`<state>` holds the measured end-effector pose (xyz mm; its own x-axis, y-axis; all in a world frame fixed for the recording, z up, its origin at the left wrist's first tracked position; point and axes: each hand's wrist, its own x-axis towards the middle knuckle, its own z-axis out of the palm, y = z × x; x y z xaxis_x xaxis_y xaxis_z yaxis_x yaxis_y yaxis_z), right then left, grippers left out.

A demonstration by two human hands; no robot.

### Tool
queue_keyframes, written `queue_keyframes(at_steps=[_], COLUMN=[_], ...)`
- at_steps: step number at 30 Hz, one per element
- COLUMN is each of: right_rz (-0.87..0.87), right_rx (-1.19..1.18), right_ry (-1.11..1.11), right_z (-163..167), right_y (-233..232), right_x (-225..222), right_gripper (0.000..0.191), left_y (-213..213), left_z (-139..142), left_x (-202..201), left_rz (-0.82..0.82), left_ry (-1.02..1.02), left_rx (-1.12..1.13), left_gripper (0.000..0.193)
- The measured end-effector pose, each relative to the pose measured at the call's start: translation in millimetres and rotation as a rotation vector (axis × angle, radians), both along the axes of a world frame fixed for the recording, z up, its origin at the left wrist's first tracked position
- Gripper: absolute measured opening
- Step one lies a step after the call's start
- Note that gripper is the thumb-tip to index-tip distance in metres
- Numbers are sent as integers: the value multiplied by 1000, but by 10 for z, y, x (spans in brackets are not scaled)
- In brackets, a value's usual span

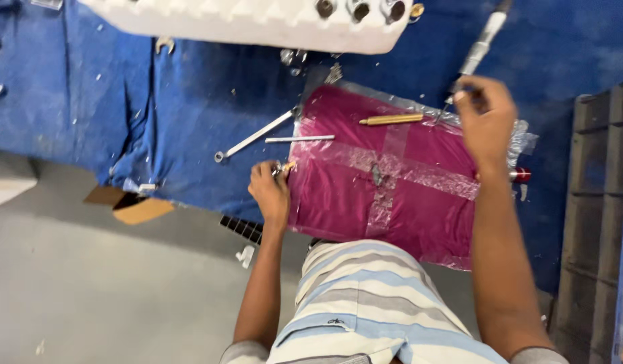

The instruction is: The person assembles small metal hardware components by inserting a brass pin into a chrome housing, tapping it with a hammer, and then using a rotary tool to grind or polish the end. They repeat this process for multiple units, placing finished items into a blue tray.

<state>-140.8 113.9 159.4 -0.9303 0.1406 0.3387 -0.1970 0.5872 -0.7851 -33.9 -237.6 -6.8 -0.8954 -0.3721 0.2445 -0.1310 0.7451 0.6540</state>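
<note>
A magenta parcel (392,172) wrapped in clear tape lies on a blue cloth (203,108) in front of me. My left hand (270,191) rests at the parcel's left edge and pinches a small metal part with a brass tip (284,168). My right hand (485,118) reaches to the parcel's far right corner and grips a long silver tool (479,48) that points away from me. A brass-coloured rod (391,119) lies on the parcel's far edge.
A combination wrench (254,137) and a thin steel rod (299,139) lie left of the parcel. A white foam block (257,23) with metal sockets sits at the far side. Cardboard (133,205) lies on the grey floor; dark crates (595,216) stand at right.
</note>
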Motion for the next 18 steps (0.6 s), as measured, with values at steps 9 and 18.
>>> queue_keyframes(at_steps=[9,18], right_rz=[276,493], right_rx=[507,960], right_ry=[427,439], right_z=[385,233], right_y=[-377,-509], right_x=[-891,-1772], right_gripper=[20,10], left_y=[53,978], left_z=[452,442], left_x=[361,783], left_rz=[-246,-291], left_ry=[83,-252], left_rx=[605,1423], left_gripper=[18,24])
